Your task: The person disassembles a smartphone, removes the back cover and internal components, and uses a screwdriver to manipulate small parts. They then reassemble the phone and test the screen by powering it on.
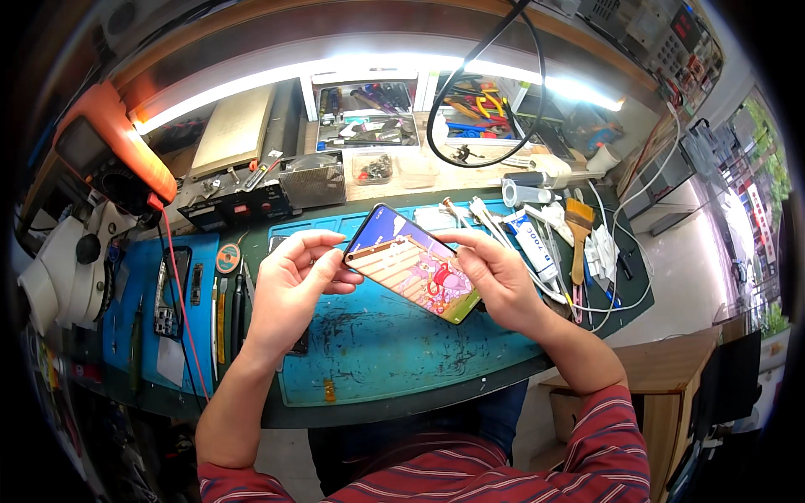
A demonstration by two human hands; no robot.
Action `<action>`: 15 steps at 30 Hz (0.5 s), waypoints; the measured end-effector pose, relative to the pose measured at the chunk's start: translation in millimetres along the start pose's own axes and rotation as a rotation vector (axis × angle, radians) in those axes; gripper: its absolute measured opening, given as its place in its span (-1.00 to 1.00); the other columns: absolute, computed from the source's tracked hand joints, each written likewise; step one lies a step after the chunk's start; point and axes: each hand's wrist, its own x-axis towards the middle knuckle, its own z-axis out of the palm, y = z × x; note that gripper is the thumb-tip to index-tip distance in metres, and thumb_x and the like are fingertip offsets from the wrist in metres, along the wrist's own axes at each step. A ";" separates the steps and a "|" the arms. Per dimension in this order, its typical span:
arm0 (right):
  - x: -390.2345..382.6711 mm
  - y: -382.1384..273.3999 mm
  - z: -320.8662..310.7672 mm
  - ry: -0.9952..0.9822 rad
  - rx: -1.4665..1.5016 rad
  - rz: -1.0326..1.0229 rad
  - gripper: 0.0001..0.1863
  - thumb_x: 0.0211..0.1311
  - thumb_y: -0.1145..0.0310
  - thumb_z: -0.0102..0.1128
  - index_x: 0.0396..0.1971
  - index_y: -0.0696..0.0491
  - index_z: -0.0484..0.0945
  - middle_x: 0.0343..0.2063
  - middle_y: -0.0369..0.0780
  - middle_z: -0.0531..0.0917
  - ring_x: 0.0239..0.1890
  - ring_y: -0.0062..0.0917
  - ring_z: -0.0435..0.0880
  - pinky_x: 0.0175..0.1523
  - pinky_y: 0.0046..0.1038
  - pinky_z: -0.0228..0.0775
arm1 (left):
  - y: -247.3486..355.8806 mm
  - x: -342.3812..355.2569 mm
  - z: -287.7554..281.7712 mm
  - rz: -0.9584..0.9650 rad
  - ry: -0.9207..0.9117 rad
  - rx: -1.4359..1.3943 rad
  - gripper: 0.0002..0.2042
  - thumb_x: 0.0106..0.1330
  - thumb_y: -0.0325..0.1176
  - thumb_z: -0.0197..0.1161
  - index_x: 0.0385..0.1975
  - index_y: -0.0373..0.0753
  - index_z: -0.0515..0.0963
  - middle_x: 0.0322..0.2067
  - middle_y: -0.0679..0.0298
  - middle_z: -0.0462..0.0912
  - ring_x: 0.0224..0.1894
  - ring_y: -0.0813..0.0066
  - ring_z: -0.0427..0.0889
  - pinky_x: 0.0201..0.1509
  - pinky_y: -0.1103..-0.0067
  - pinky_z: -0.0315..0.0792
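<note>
A smartphone (415, 264) with its screen lit is held tilted above the blue work mat (360, 360). The screen shows a colourful cartoon picture with pink figures. My right hand (503, 281) grips its right edge, thumb at the front side and the other fingers mostly hidden behind. At the phone's left edge, my left hand (298, 281) is closed, thumb and fingertips at the rim; some of its lower fingers reach toward the underside. Part of a dark object shows on the mat beneath my left wrist.
Left, an opened phone frame (172, 293) lies near tweezers, thin tools and a solder reel (228, 257). An orange multimeter (113, 159) with a red lead stands behind. Right are a brush (579, 230), a white tube (532, 243) and syringes. A black cable (432, 126) hangs above.
</note>
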 end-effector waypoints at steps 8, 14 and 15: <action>-2.3 3.1 1.9 0.022 -0.021 -0.031 -0.62 0.58 0.50 -0.06 0.28 0.15 0.53 -0.18 -0.20 0.75 -0.18 -0.69 0.65 -0.02 -0.57 0.51 | -1.8 -1.1 4.0 0.007 0.002 -0.031 -0.74 0.55 -0.44 0.20 0.11 -0.44 0.51 -0.16 0.09 0.73 -0.18 0.40 0.79 -0.10 0.54 0.73; -2.2 -1.9 3.2 0.009 -0.052 -0.016 -0.61 0.58 0.50 -0.07 0.30 0.14 0.52 -0.15 -0.19 0.75 -0.15 -0.67 0.66 0.01 -0.55 0.51 | -3.1 -2.1 3.9 0.012 0.016 -0.027 -0.74 0.55 -0.44 0.19 0.12 -0.44 0.50 -0.15 0.10 0.73 -0.19 0.42 0.79 -0.11 0.55 0.73; -2.0 -2.4 3.2 0.012 -0.064 -0.022 -0.61 0.58 0.50 -0.07 0.30 0.14 0.52 -0.14 -0.19 0.75 -0.15 -0.67 0.66 0.02 -0.55 0.51 | -3.0 -1.8 4.2 0.011 0.018 -0.029 -0.74 0.56 -0.44 0.19 0.12 -0.44 0.50 -0.15 0.10 0.73 -0.19 0.42 0.79 -0.11 0.55 0.73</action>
